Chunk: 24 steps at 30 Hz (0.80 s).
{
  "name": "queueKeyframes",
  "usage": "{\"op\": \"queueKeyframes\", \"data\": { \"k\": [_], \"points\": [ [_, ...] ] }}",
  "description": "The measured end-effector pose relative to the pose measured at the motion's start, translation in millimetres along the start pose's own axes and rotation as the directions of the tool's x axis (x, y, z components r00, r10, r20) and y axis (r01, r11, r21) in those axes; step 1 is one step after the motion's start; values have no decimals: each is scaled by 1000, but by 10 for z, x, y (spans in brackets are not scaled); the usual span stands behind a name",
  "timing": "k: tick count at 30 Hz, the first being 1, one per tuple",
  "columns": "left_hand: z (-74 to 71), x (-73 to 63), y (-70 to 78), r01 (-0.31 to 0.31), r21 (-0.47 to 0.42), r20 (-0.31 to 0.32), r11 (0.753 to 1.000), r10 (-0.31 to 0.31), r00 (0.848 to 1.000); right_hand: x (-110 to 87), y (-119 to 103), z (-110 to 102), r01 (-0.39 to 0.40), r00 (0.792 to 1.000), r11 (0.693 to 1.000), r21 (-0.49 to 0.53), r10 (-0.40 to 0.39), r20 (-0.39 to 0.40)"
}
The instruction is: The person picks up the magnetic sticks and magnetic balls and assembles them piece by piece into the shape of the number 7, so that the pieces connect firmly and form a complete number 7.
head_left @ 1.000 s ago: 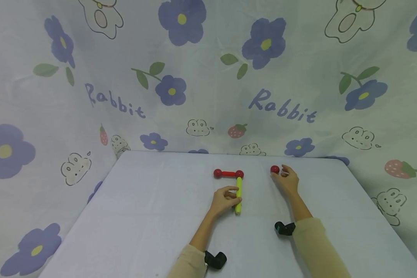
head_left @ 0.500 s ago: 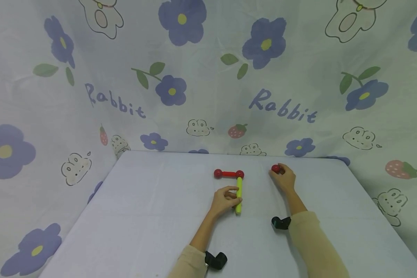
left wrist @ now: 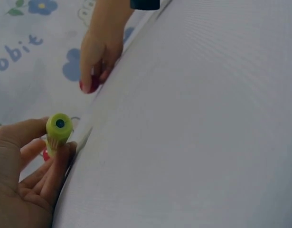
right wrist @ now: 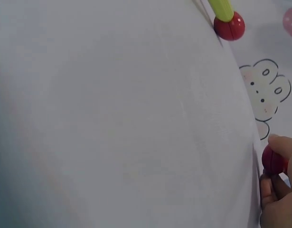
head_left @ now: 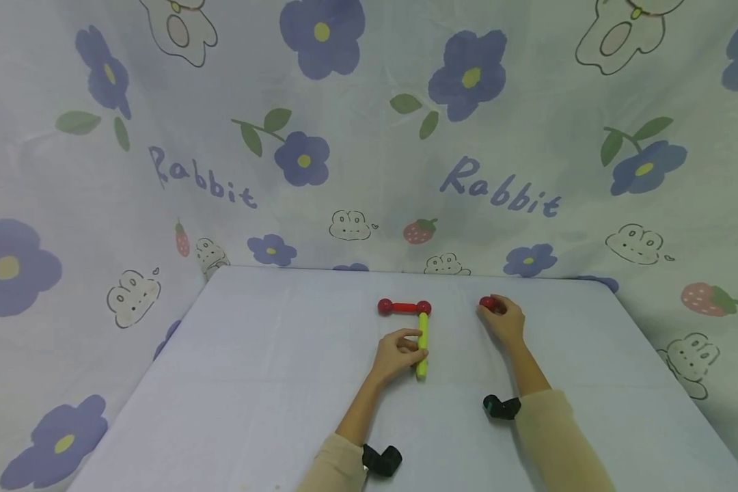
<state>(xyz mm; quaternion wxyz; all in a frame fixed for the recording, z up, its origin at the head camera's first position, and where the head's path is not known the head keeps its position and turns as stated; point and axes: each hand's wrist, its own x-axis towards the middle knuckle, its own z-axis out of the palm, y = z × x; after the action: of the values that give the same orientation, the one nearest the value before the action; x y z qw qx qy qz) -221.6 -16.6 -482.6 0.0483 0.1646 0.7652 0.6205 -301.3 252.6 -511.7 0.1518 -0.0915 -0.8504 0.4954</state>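
Observation:
My left hand (head_left: pixel 395 354) pinches a yellow-green rod (head_left: pixel 423 326) between thumb and fingers. In the left wrist view the rod's near end (left wrist: pixel 60 124) faces the camera, with a dark round spot at its centre. The rod's far end meets a red ball (head_left: pixel 424 307). From that ball a short red rod (head_left: pixel 404 308) runs left to a second red ball (head_left: pixel 385 307), making an L shape. Further right, my right hand (head_left: pixel 507 321) pinches a separate loose red ball (head_left: pixel 486 301). The right wrist view shows this ball (right wrist: pixel 273 160) between thumb and fingertips, partly covered.
A white-covered table (head_left: pixel 252 383) lies under both hands. Behind it hangs a patterned cloth (head_left: pixel 369 150) with flowers and rabbits. Black wrist devices sit at the left wrist (head_left: pixel 383 461) and at the right wrist (head_left: pixel 501 407).
My right hand's fingers have come round the loose red ball, which they earlier stood beside. The ball has barely shifted. My left hand and the joined pieces have stayed put.

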Motion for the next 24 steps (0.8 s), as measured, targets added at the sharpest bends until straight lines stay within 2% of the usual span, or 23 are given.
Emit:
{"op": "queueKeyframes", "data": {
  "k": [16, 24],
  "points": [
    [12, -5, 7, 2, -3, -15, 1000, -2, 1000, -315, -106, -191, -53, 987, 999, -9, 53, 150],
    [15, -13, 44, 1, -2, -13, 1000, -1, 1000, -454, -165, -271, -87, 971, 994, 68, 69, 229]
  ]
}}
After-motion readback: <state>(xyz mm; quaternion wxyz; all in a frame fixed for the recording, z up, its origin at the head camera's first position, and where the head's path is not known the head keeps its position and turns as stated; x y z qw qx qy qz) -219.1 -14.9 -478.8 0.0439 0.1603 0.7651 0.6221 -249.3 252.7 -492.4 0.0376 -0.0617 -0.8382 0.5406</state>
